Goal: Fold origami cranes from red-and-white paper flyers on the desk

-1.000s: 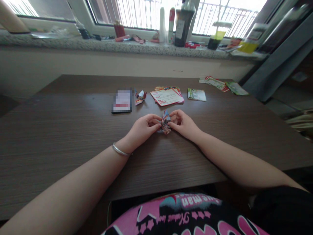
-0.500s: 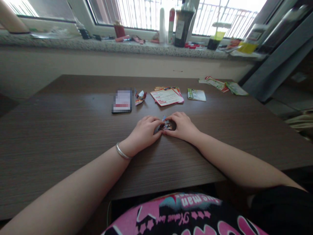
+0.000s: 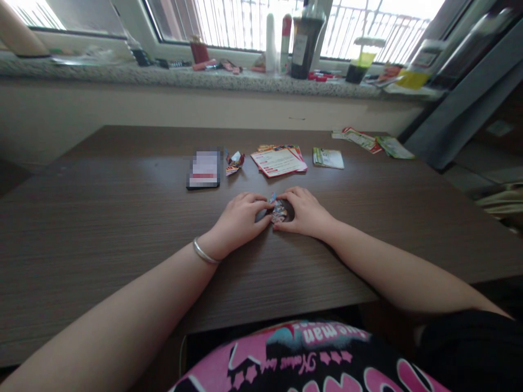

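A small folded piece of printed, colourful paper [image 3: 278,210] lies low on the dark wooden table [image 3: 122,218], between my two hands. My left hand [image 3: 239,220], with a silver bangle at the wrist, pinches its left side with curled fingers. My right hand [image 3: 304,212] curls over its right side, fingertips pressed on the paper. Most of the paper is hidden by my fingers.
Behind my hands lie a dark phone [image 3: 204,170], another folded paper figure [image 3: 234,162], a stack of red-and-white leaflets [image 3: 278,160] and a green card [image 3: 328,158]. More leaflets [image 3: 373,142] lie at the far right. Bottles and clutter line the stone windowsill [image 3: 229,79].
A second ago the folded paper stood up between my fingertips. Both hands have since closed in and pressed it down toward the table; since half a second ago they have barely moved.
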